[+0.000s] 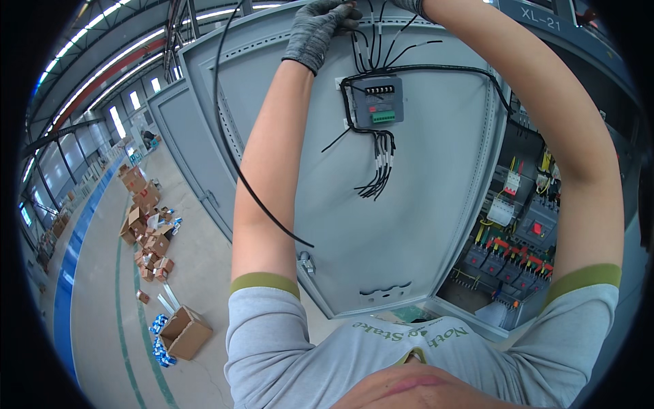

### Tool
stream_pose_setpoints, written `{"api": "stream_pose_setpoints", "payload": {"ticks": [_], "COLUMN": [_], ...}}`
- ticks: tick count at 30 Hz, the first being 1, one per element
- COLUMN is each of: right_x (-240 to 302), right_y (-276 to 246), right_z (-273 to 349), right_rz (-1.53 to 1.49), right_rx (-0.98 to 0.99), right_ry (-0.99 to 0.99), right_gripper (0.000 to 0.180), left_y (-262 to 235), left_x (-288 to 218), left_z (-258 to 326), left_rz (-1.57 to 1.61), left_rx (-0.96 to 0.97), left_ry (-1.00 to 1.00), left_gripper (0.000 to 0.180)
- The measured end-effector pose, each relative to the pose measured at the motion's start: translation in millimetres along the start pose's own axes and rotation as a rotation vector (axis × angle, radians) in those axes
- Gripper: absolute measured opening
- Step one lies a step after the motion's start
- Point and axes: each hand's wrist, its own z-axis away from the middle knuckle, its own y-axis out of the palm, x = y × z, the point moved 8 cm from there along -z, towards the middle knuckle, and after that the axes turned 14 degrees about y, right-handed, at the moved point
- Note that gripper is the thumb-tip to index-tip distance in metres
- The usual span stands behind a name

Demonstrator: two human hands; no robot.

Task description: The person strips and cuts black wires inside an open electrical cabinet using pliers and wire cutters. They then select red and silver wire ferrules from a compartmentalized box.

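Note:
Both my arms reach up to the top of a grey cabinet door [422,170]. In a grey knitted glove, my left hand [317,31] is closed near the upper edge, its fingertips bent together beside loose black wires [371,51]; what they pinch is too small to make out. Only the cuff edge of my gloved right hand [411,5] shows, its fingers cut off by the top of the picture. Below the hands, a grey meter module [377,99] with a green terminal block is framed by a black wire harness [436,67]. Labelled wire ends [381,167] dangle under it.
A long black cable [228,146] hangs in front of my left forearm. To the right, the open cabinet holds circuit breakers [537,221] and coloured wires. Cardboard boxes [187,334] and blue-white packets [161,344] lie on the floor at left, near a blue floor stripe [71,266].

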Motion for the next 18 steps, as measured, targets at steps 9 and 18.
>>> {"api": "stream_pose_setpoints", "payload": {"ticks": [9,18], "right_x": [-13,-27], "right_y": [-9,-14], "right_z": [0,10], "right_rz": [0.050,-0.204], "right_rx": [-0.011,0.207], "right_ry": [-0.024,0.057], "right_gripper": [0.025,0.026], "left_y": [16,15], "left_x": [-5,-2], "left_z": [-4,-6], "left_rz": [0.105,0.111], "left_rx": [0.042,0.059], "left_ry": [0.049,0.039], "left_gripper": [0.023,0.025]}}
